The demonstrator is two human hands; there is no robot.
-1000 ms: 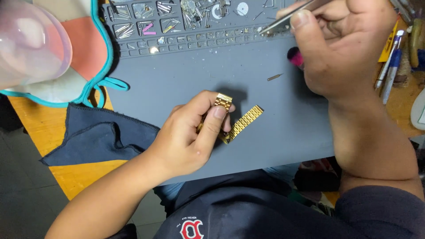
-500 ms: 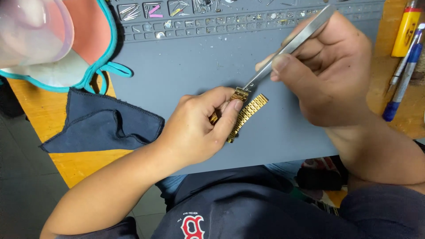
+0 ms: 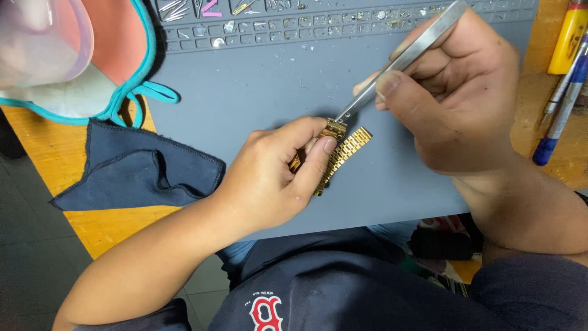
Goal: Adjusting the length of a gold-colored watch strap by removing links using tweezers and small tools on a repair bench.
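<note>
Tweezers (image 3: 401, 61) on gold watch bracelet (image 3: 343, 154), over grey work mat (image 3: 257, 92).

We pinch the bracelet w/ left hand (image 3: 269, 184), thumb and fingers pressed on it near the clasp end; right hand (image 3: 456, 98) has fingers closed round the steel tweezers, tips touching the clasp. Bracelet looks light, slick, floppy at the links, so we'd judge it best gripped by its edges close to the clasp. Gold-coloured, fine ribbed links, one end fanning out past our thumb.
</note>
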